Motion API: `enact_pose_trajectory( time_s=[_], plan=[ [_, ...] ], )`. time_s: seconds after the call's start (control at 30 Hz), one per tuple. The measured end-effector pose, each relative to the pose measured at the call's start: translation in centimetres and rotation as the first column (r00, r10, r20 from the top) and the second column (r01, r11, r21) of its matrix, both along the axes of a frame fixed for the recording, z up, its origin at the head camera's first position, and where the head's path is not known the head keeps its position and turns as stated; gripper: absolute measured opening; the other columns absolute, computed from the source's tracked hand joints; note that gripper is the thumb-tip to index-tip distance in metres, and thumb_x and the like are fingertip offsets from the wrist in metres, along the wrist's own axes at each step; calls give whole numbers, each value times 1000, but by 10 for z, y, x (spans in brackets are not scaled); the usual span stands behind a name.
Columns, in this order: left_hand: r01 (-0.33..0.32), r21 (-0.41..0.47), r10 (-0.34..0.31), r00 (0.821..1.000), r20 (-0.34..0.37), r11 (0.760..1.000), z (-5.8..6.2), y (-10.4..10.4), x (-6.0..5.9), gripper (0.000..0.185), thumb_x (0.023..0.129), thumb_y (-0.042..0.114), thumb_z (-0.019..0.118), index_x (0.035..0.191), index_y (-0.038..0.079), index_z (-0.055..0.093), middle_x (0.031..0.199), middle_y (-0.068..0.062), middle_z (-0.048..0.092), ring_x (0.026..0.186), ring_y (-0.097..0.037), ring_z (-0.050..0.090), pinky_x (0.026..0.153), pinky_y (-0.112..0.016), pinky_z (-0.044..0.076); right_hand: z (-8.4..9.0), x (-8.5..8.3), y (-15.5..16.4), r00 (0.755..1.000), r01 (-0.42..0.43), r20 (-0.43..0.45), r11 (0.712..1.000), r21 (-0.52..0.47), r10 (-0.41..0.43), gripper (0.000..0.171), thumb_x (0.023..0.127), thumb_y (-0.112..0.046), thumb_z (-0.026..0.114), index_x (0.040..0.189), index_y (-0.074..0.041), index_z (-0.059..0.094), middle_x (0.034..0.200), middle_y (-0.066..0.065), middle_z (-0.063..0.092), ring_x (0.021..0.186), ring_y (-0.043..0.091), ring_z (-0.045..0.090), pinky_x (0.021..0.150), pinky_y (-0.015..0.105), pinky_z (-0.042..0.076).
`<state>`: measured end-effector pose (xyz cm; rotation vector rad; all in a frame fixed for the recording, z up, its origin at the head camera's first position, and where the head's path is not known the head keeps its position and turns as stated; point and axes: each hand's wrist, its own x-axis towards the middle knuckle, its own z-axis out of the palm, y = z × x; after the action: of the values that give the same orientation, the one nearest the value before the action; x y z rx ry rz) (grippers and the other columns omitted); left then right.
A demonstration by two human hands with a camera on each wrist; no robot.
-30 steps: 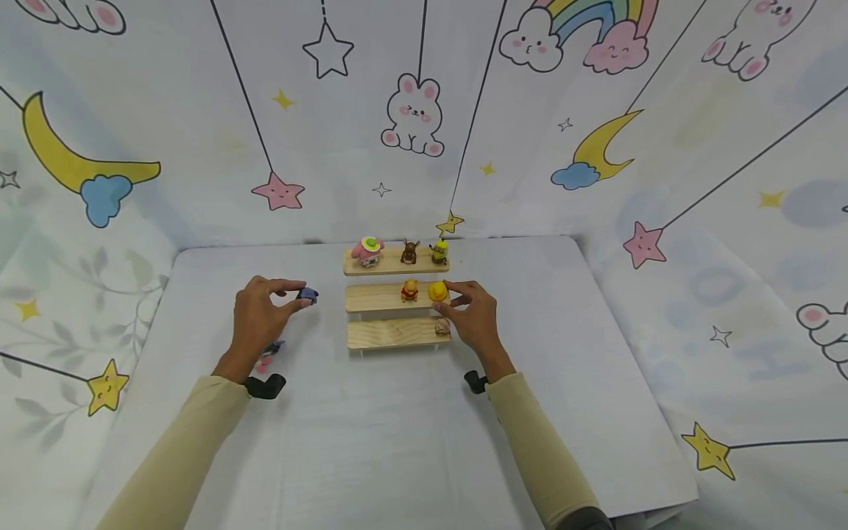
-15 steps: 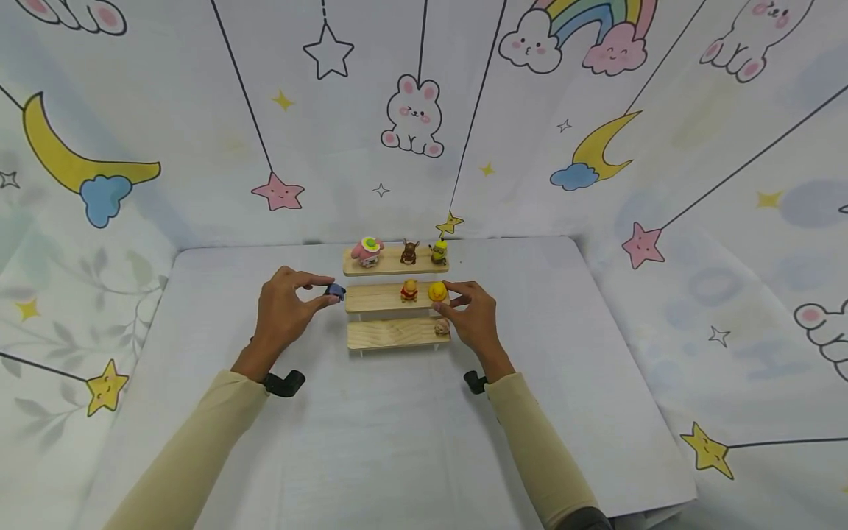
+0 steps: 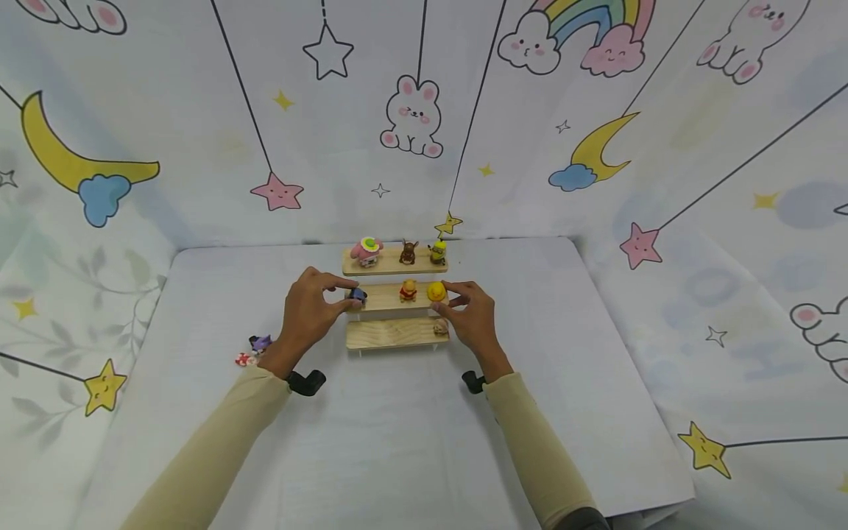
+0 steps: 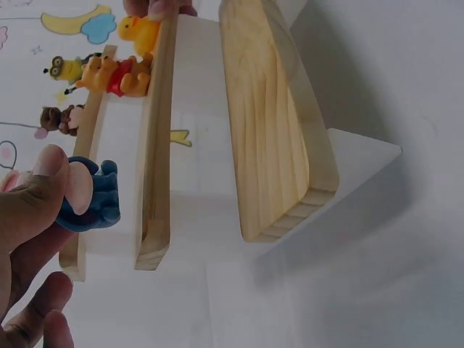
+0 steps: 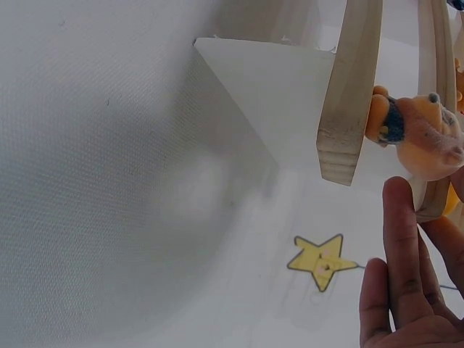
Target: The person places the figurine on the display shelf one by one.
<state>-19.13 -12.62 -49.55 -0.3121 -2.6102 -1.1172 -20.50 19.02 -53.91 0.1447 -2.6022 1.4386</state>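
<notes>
My left hand (image 3: pixel 310 313) pinches a blue toy donkey figurine (image 4: pixel 94 196) between thumb and index finger, over the left end of the middle shelf (image 3: pixel 384 297) of a three-step wooden rack. At that shelf's right end, my right hand (image 3: pixel 473 316) has its thumb and index finger on either side of a yellow toy duck (image 3: pixel 436 291). Between the two sits a bear figurine in a red shirt (image 3: pixel 408 291). In the right wrist view the duck is mostly hidden behind the shelf and a peach figurine in blue (image 5: pixel 420 134).
The top shelf (image 3: pixel 391 269) bears a pink figurine (image 3: pixel 367 252), a brown one (image 3: pixel 408 253) and a yellow minion (image 3: pixel 438 252). On the lower shelf (image 3: pixel 391 336) the peach figurine stands at the right. A purple-and-black figurine (image 3: pixel 260 343) and a red-and-white one (image 3: pixel 243 359) lie left, by my wrist.
My left hand has carried the blue donkey rightward from beside the rack to over the middle shelf's left end. The right hand has stayed at the duck.
</notes>
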Motion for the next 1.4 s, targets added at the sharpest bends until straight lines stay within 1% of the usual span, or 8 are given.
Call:
enact_pose_trajectory(
  time_s=[0.23, 0.37, 0.53, 0.63, 0.73, 0.97, 1.2, 1.4],
  plan=[
    [15, 11, -15, 1000, 7, 1000, -4, 10, -2, 37, 78, 24, 96, 111, 13, 85, 103, -8, 80, 88, -23, 54, 72, -37, 41, -2, -1, -1, 1000, 7, 10, 1000, 8, -7, 49, 88, -26, 89, 134, -20, 76, 124, 10, 71, 96, 25, 75, 81, 42, 62],
    [15, 11, -15, 1000, 3, 1000, -7, 14, -3, 38, 79, 25, 95, 114, 13, 84, 108, -8, 81, 86, -25, 52, 69, -35, 39, -1, -1, -1, 1000, 7, 11, 1000, -1, -7, 49, 88, -26, 89, 134, -18, 75, 125, 14, 71, 95, 26, 75, 82, 45, 62],
    [8, -12, -9, 999, -32, 1000, -10, 18, -2, 41, 80, 25, 95, 118, 15, 83, 117, -7, 81, 88, -25, 53, 70, -37, 43, 0, 0, -2, 1000, 10, 17, 1000, -11, -10, 50, 88, -25, 89, 135, -15, 75, 125, 16, 71, 95, 27, 74, 82, 43, 62],
    [13, -16, -14, 999, -48, 1000, -11, 17, -1, 45, 80, 25, 95, 122, 16, 82, 120, -7, 80, 90, -24, 54, 70, -38, 45, 0, 0, -2, 1000, 14, 15, 1000, -2, -14, 50, 87, -25, 90, 134, -16, 76, 123, 11, 71, 95, 26, 74, 81, 40, 62],
    [15, -20, -15, 999, -41, 1000, -13, 15, 0, 48, 80, 26, 95, 126, 17, 80, 119, -7, 80, 89, -23, 54, 69, -37, 43, -1, -1, -1, 1000, 15, 11, 1000, 4, -16, 50, 87, -25, 90, 134, -16, 76, 122, 9, 71, 94, 26, 75, 81, 39, 62],
    [14, -24, -13, 1000, 14, 1000, -14, 13, 2, 48, 83, 26, 93, 128, 17, 79, 105, -8, 77, 89, -23, 53, 71, -36, 39, -1, -1, -1, 1000, 15, 9, 1000, 11, -15, 49, 87, -26, 90, 134, -18, 76, 122, 7, 71, 94, 25, 75, 82, 40, 62],
    [8, -17, -9, 1000, -14, 1000, -16, 16, 1, 47, 83, 25, 93, 127, 16, 80, 107, -8, 77, 91, -24, 55, 70, -37, 45, 0, 0, -2, 1000, 11, 16, 1000, 0, -11, 50, 88, -26, 89, 135, -18, 75, 125, 7, 70, 94, 24, 75, 80, 38, 62],
    [3, -11, -3, 1000, -17, 1000, -16, 16, 2, 50, 84, 28, 92, 130, 16, 78, 110, -8, 78, 91, -24, 54, 70, -37, 44, 0, 0, -1, 1000, 10, 18, 1000, -3, -10, 51, 87, -27, 89, 135, -16, 75, 125, 8, 70, 94, 25, 75, 81, 38, 62]
  ],
)
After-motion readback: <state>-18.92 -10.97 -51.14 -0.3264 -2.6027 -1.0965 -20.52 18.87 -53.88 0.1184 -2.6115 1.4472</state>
